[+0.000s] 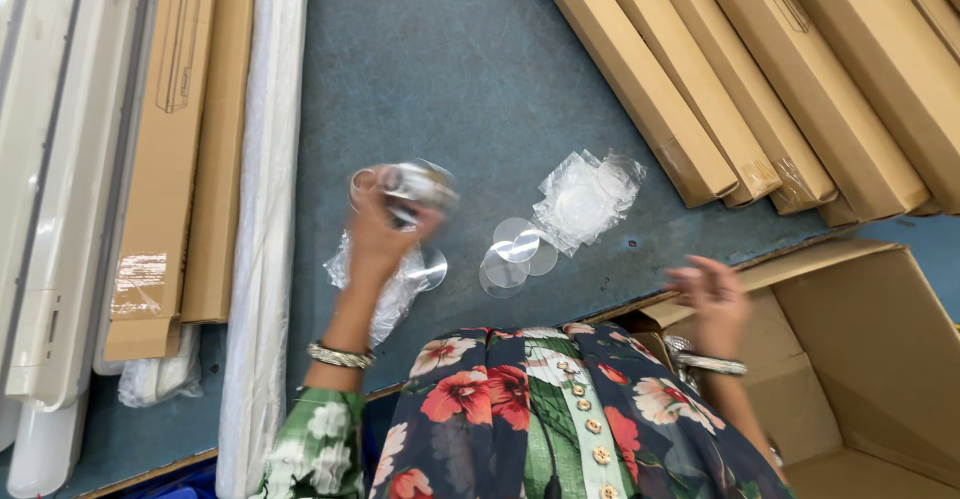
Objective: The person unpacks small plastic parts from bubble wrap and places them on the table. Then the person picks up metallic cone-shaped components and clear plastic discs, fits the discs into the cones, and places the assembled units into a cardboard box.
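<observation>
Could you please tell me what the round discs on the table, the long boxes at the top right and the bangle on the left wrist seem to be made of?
Discs: clear, glossy plastic, probably; the table shows through them.
Long boxes: brown matt cardboard, with taped ends.
Bangle: silvery and shiny, likely metal.

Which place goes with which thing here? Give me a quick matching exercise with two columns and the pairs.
Things:
1. left hand
2. right hand
3. loose clear discs
4. long cardboard boxes

Places or states:
A. stacked side by side at the top right of the blue-grey surface
B. raised, gripping a blurred clear, shiny item
C. empty, above the edge of the open carton
D. lying flat on the surface beside a crumpled clear bag

Pairs: 1-B, 2-C, 3-D, 4-A
</observation>
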